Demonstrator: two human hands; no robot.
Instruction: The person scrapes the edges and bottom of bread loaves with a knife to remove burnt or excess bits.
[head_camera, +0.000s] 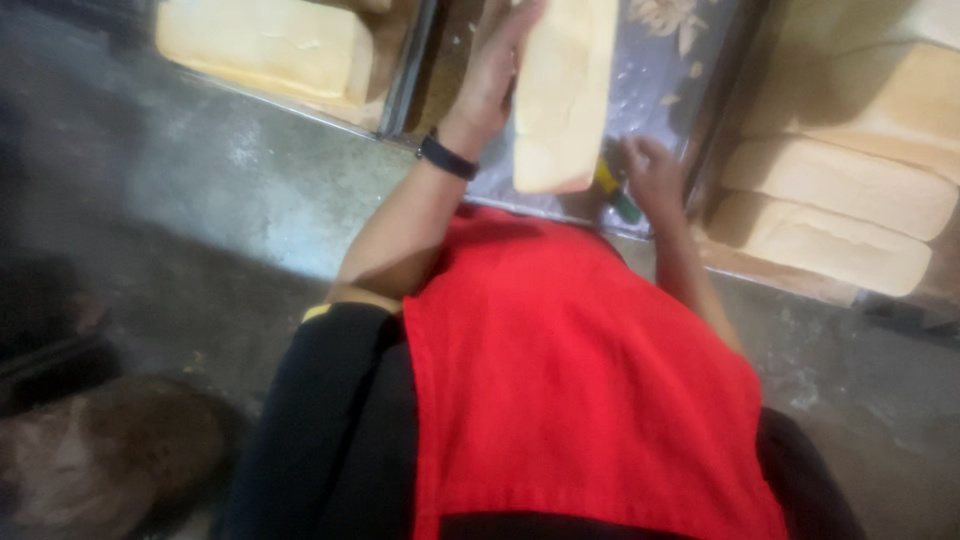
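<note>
Below, metal tray (655, 75), grey concrete floor (230, 190)

A pale yellow rectangular loaf of bread (560, 90), crust trimmed and sides smooth, stands on end and slightly tilted over a metal tray (660, 80), its lower end just above the tray's near edge. A knife with a yellow and green handle (612, 190) lies low beside the loaf's lower right corner, its blade hidden from view.
</note>
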